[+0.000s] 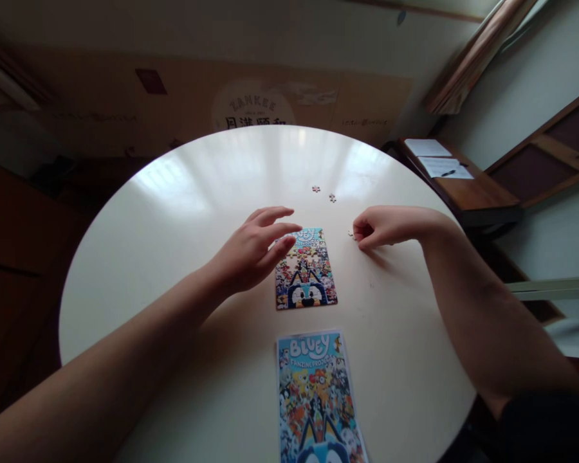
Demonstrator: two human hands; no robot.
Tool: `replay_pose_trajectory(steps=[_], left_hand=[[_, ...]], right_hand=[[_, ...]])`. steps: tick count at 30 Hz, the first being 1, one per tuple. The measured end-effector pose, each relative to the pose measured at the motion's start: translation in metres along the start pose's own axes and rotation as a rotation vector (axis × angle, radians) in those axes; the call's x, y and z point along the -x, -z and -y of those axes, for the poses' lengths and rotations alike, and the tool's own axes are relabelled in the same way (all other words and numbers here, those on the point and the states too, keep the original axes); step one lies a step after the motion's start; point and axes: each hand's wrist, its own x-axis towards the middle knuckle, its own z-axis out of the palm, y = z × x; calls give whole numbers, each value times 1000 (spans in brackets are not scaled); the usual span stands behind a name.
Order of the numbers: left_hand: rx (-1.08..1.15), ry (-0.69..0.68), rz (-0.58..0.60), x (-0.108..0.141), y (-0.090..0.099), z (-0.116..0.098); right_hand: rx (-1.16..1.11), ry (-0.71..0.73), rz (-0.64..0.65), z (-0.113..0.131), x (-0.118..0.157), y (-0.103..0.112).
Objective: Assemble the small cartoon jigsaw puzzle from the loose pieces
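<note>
A small jigsaw puzzle [307, 283] lies mid-table, mostly assembled, with a gap showing the pale tabletop across its upper middle. My left hand [258, 247] hovers at the puzzle's upper left, fingers spread and holding nothing, hiding that corner. To the right of the puzzle, my right hand [383, 226] is bent down to the table with its fingers pinched at a small puzzle piece [350, 235]. Two loose pieces lie farther back: a pinkish puzzle piece [316, 189] and a darker puzzle piece [332, 198]. Nearer me is a printed reference picture [318, 392] with the same design.
The round white table [125, 257] has a curved edge on all sides. Beyond it on the right stands a wooden side table [477, 190] bearing papers [431, 157] and a pen [448, 173]. A large cardboard panel [188, 103] with printed lettering is behind the table.
</note>
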Motion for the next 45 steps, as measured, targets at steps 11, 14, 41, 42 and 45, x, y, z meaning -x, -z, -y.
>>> replay_pose_trajectory(steps=[11, 14, 41, 42, 45], left_hand=[[-7, 3, 27, 3, 1, 6], [-11, 8, 34, 3, 0, 7], [-5, -87, 61, 3, -15, 6], [-1, -86, 68, 3, -16, 7], [4, -91, 81, 3, -20, 11]], right_hand=[[23, -96, -218, 8, 14, 4], [84, -112, -269, 15, 10, -2], [47, 321, -255, 68, -11, -38], [52, 317, -258, 69, -10, -39], [60, 310, -270, 70, -9, -39]])
